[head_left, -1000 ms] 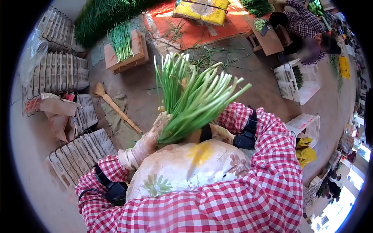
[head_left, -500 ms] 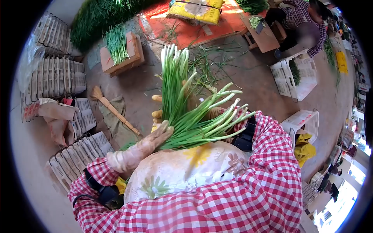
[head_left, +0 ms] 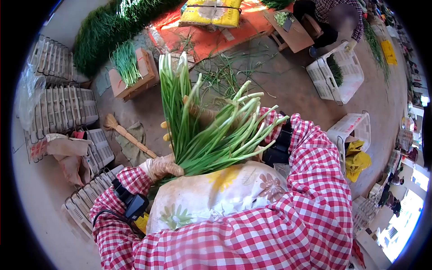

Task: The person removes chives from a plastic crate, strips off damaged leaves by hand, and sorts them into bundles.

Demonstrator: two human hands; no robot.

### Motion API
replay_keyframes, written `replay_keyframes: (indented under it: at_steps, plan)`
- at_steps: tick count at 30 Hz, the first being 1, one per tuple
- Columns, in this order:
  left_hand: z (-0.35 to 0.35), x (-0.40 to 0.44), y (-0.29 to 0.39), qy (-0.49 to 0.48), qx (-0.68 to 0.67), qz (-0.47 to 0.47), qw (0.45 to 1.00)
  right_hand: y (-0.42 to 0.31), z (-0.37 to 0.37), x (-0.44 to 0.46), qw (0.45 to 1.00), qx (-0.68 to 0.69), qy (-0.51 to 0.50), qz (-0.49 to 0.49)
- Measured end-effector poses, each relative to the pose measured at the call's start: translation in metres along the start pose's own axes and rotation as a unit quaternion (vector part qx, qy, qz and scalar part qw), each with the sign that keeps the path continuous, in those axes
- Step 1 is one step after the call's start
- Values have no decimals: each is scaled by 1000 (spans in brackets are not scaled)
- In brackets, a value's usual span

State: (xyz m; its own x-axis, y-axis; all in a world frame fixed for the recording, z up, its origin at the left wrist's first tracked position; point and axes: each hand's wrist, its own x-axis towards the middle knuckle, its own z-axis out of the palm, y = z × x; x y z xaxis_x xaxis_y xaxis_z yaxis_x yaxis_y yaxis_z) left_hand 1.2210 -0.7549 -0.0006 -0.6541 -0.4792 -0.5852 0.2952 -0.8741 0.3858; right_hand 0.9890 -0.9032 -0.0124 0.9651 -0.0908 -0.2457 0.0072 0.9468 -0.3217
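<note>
A fanned-out bundle of green stalks [head_left: 198, 135] with pale ends lies across my lap, above a flower-patterned cloth [head_left: 216, 189]. My left hand [head_left: 164, 168], in a light glove, is closed round the leafy lower end at the left. My right hand [head_left: 204, 116] is gloved too and reaches from the right behind the stalks, its fingers round the upright part of the bundle; yellowish fingertips show at the bundle's left edge. Much of this hand is hidden by the stalks.
A bound green bunch [head_left: 127, 65] rests on a cardboard box [head_left: 146, 74]. A broom [head_left: 130, 135] lies on the floor near stacked white crates [head_left: 67, 108]. Beyond are an orange sheet [head_left: 252, 33], a small wooden table [head_left: 297, 36], a crate [head_left: 321, 83] and another person [head_left: 326, 13].
The bundle has moved left, its upright part now separate from the slanting stalks. My left hand's fingers, stretched along the leaves half a second ago, have closed on the lower end.
</note>
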Motion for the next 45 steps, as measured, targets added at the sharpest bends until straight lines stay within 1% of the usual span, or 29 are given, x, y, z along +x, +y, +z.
replay_keyframes:
  at_steps: [3,4,5,6,7,8,9,10,11,14,16,18,19,21,22,24,25,27,30,31,32,33,36,38,39,40,42,43,45]
  plan:
    - [17,3,10,13,9,-12,1000,-13,-18,-13,997,-68,21,21]
    - [20,2,13,19,11,-12,1000,-20,-31,-22,992,-114,57,26]
    - [23,0,16,27,14,-10,999,-29,-46,-35,980,-163,108,31]
    - [26,-3,18,34,17,-6,999,-38,-70,-54,957,-211,198,24]
    - [29,-8,22,43,21,1,999,-46,-92,-76,926,-206,315,17]
    - [32,-14,25,53,23,7,998,-64,-64,-92,853,-266,449,-9]
    - [34,-20,27,68,28,13,997,-68,-76,-110,836,-268,460,-136]
    - [35,-28,30,77,31,19,996,-75,-43,-116,793,-290,505,-179]
    - [39,-33,33,88,35,22,995,-81,-39,-124,771,-300,517,-220]
    - [49,-46,44,128,38,35,990,-79,38,-115,746,-396,413,-341]
    - [56,-46,49,155,13,55,986,-69,76,-93,734,-492,319,-342]
    - [58,-51,51,158,1,59,986,-67,100,-73,544,-740,263,-294]
    - [60,-50,52,161,-5,60,985,-60,92,-60,499,-780,245,-288]
    - [60,-49,53,164,27,83,983,-52,87,-38,445,-824,224,-269]
    - [61,-49,53,167,42,95,980,-46,82,-28,443,-827,202,-279]
    - [66,-52,46,189,-33,98,977,-33,76,-14,442,-832,154,-299]
    - [68,-54,43,200,-70,101,972,-32,84,-13,495,-812,105,-290]
    - [61,-57,34,207,-39,110,971,-26,102,-16,767,-610,58,-193]
    - [60,-56,30,208,-3,138,968,-43,131,-28,918,-396,-18,-13]
    - [63,-54,32,207,8,150,967,-53,133,-33,923,-374,-86,-20]
    - [66,-53,34,207,-4,151,967,-63,136,-36,915,-357,-156,-103]
    - [64,-52,33,204,1,148,968,-72,140,-41,914,-286,-201,-206]
    - [58,-51,30,214,4,153,965,-109,129,-46,862,-176,-391,-271]
    - [64,-49,28,245,-12,176,953,-116,134,-53,831,-410,-203,-317]
    - [62,-48,26,243,-12,174,954,-106,143,-55,761,-556,2,-334]
    - [59,-46,24,240,-10,171,956,-89,129,-36,663,-666,130,-316]
    - [57,-44,23,234,-2,169,957,-69,110,-16,537,-780,176,-269]
    - [57,-43,23,232,4,171,958,-56,95,-6,508,-796,173,-279]
    - [57,-41,23,227,18,168,959,-37,75,5,588,-748,126,-280]
